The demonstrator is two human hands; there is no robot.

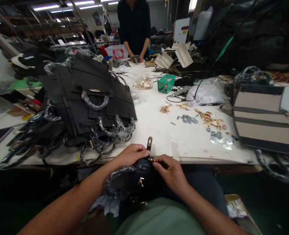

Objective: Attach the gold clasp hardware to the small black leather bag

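My left hand (pixel 134 154) is closed on a black strap (pixel 147 150), its thumb on top. A gold plate with a slot (pixel 149 142) is at the strap's far end, pointing away from me. Between the thumb and fingers of my right hand (pixel 171 172) is a small gold metal fitting (pixel 152 160), held against the strap's right side. Under both hands a black handbag (pixel 146 176) rests at my lap, against the table edge. It has a plastic-wrapped handle (pixel 115 178) on the left and a gold clasp (pixel 141 181) on its front.
Black bag panels with wrapped handles (pixel 78 88) are piled at left. Gold fittings (pixel 209 120) and small silver plates (pixel 188 119) lie to the right. Beyond are a green box (pixel 166 83), plastic bags (pixel 206 93) and panels (pixel 259 117). Another person (pixel 134 26) works across the table.
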